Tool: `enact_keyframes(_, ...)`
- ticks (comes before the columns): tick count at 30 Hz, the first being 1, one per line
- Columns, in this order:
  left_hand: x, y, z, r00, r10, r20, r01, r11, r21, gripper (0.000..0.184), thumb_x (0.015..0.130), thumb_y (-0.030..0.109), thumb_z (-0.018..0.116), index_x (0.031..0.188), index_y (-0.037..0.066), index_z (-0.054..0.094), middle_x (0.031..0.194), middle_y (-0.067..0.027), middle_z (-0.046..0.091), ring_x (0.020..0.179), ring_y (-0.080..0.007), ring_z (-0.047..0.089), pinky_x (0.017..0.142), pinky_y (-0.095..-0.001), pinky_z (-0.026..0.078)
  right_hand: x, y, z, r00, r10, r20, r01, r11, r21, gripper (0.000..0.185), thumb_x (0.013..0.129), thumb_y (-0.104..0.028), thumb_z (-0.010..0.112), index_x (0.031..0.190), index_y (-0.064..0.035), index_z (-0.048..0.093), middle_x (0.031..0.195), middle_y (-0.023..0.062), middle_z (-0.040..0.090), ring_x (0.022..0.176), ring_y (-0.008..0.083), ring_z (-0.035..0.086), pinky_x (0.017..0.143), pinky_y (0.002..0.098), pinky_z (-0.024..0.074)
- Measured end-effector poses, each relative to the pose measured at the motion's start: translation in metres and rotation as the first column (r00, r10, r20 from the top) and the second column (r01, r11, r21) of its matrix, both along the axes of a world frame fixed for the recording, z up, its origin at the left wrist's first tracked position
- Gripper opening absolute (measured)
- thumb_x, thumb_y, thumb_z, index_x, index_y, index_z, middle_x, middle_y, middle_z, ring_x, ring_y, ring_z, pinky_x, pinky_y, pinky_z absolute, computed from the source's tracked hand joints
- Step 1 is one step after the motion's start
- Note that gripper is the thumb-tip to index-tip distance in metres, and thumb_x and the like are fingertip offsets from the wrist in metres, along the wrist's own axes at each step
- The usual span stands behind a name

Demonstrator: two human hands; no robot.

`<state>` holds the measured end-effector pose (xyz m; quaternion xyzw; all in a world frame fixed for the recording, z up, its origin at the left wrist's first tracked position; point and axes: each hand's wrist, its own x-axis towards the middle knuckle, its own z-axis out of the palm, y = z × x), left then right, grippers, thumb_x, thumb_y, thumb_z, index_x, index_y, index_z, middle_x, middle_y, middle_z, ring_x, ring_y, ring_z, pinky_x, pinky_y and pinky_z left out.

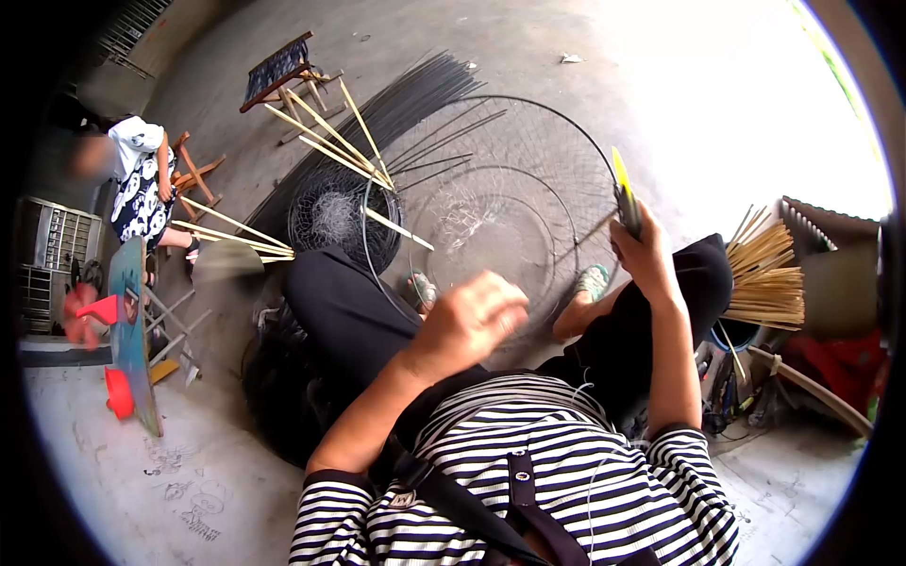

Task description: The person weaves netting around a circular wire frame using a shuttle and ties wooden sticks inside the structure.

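My right hand [645, 247] is raised at the right, closed around a hand tool [627, 203] with a dark body and a bright yellow pointed end turned upward. Its exact kind does not show. Above my lap, my left hand [472, 316] has its fingers curled in and is somewhat blurred. Whatever it may pinch is too fine to make out. Between my feet stands a round net cage [495, 226] of thin mesh on dark hoops, its wide ring reaching close to the right hand. A pale stick [398, 228] lies across its left side.
Left of the cage are a bundle of dark mesh [330, 222], long dark rods [406, 90] and pale sticks [326, 127]. A folding stool [278, 75] stands beyond. A person [142, 170] sits far left near a skateboard [132, 321]. Cut sticks [764, 278] fill a container at right.
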<state>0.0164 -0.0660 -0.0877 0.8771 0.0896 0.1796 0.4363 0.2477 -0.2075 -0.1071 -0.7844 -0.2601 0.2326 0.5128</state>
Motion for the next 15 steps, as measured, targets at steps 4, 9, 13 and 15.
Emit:
enact_keyframes(4,0.010,0.034,0.004,0.900,0.436,-0.029,-0.371,0.797,0.477,0.077,0.063,0.010,0.080,0.128,0.009,0.040,0.114,-0.0154,0.045,0.105,-0.0290,0.051,0.086,-0.0355,0.046,-0.012,-0.019,0.017,0.994,0.104,-0.036,-0.108,0.986,-0.129,0.036,0.087,-0.009,0.057,0.122,-0.0032,0.051,0.067,0.0014,0.054,0.055,0.0071,0.047,0.050,0.0232,0.0401)
enact_keyframes(9,0.010,0.031,-0.031,0.987,0.119,-0.104,-0.098,0.977,0.189,0.015,0.077,0.007,0.068,0.092,0.005,0.065,0.077,-0.0044,0.057,0.066,-0.0156,0.058,0.061,-0.0288,0.048,0.012,-0.091,0.052,0.973,0.007,0.231,0.047,0.973,-0.227,0.029,0.089,-0.009,0.055,0.117,-0.0038,0.057,0.071,0.0020,0.058,0.054,0.0073,0.046,0.052,0.0219,0.0404)
enact_keyframes(13,0.007,0.040,0.029,0.929,0.360,0.088,-0.329,0.909,-0.255,0.008,0.085,0.008,0.063,0.089,0.002,0.065,0.070,-0.0011,0.059,0.057,-0.0068,0.053,0.050,-0.0198,0.042,0.047,-0.182,0.109,0.722,-0.241,0.649,0.359,0.932,-0.054,0.023,0.090,-0.008,0.053,0.111,-0.0025,0.062,0.081,0.0009,0.062,0.066,0.0071,0.051,0.063,0.0196,0.0416)
enact_keyframes(15,0.010,0.047,0.052,0.923,0.374,0.091,-0.274,0.805,-0.527,0.010,0.088,0.009,0.060,0.090,0.000,0.064,0.068,0.0001,0.058,0.054,-0.0048,0.051,0.047,-0.0180,0.039,0.034,-0.187,0.129,0.653,-0.418,0.632,0.473,0.876,0.091,0.023,0.089,-0.007,0.054,0.110,-0.0025,0.063,0.086,-0.0007,0.062,0.070,0.0082,0.053,0.067,0.0200,0.0426)
